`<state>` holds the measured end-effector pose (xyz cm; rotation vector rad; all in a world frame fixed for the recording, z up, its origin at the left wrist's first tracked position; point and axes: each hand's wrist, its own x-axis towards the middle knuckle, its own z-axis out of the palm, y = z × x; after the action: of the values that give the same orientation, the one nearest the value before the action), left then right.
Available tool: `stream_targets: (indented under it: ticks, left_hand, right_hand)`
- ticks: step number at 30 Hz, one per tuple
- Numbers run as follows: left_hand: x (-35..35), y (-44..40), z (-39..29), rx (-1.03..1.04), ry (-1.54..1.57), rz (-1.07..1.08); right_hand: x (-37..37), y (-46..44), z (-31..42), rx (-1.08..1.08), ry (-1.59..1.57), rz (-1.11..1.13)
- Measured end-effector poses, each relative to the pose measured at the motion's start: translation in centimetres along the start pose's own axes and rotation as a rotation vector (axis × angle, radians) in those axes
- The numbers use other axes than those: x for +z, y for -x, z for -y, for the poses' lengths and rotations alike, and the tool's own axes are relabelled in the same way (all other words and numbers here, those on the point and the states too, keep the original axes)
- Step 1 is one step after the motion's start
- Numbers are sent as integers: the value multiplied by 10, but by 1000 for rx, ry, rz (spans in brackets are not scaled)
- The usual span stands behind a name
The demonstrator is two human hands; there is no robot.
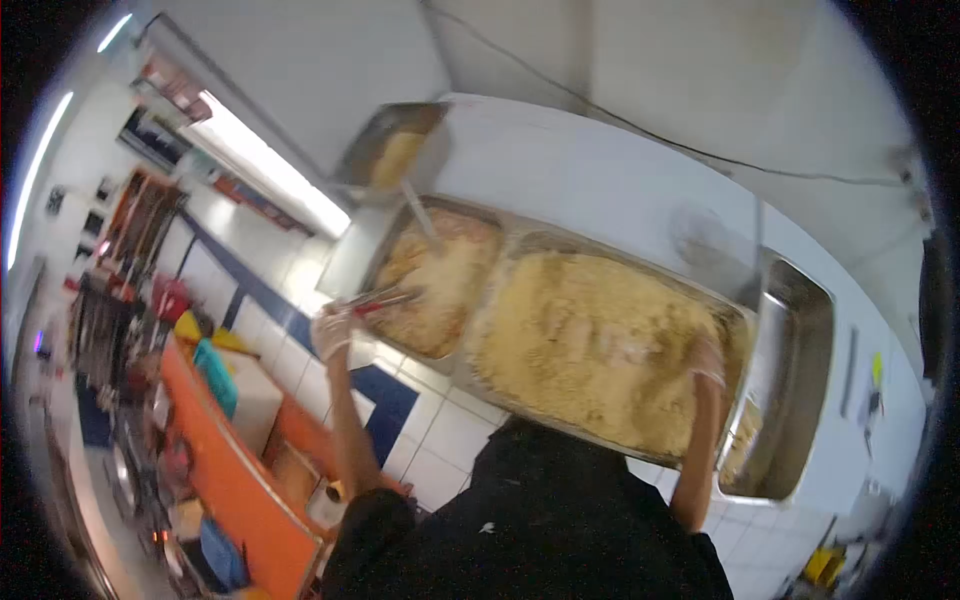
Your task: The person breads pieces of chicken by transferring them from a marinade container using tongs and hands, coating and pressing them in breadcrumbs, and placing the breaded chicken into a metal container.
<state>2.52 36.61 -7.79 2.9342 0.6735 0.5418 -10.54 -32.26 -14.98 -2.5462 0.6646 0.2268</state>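
Observation:
My left hand [332,330], in a clear glove, is closed on red-handled tongs [380,300], whose tips reach over the smaller metal tray [375,345]. That tray holds pieces in yellowish crumbs, and a light-coloured handle [420,215] leans in it. Beside it on the right is a large tray [560,425] full of yellow crumb coating [560,330], with a few pale coated pieces [625,345] near its middle. My right hand [706,357], also gloved, rests in the crumbs at the right side of this tray; its fingers are blurred and partly hidden.
A metal container [440,150] with yellow crumbs stands behind the smaller tray. Right of the large tray is a deep metal basin [820,370] with some crumbs. A clear round container [700,235] sits behind. An orange counter [215,430] stands at the left, over a tiled floor.

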Motion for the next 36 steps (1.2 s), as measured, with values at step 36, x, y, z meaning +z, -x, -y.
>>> stream_targets:
  ticks: [36]
  left_hand:
    - [41, 218, -223, 613, 203, 965]
  right_hand:
    - [60, 110, 6, -202, 61, 69]
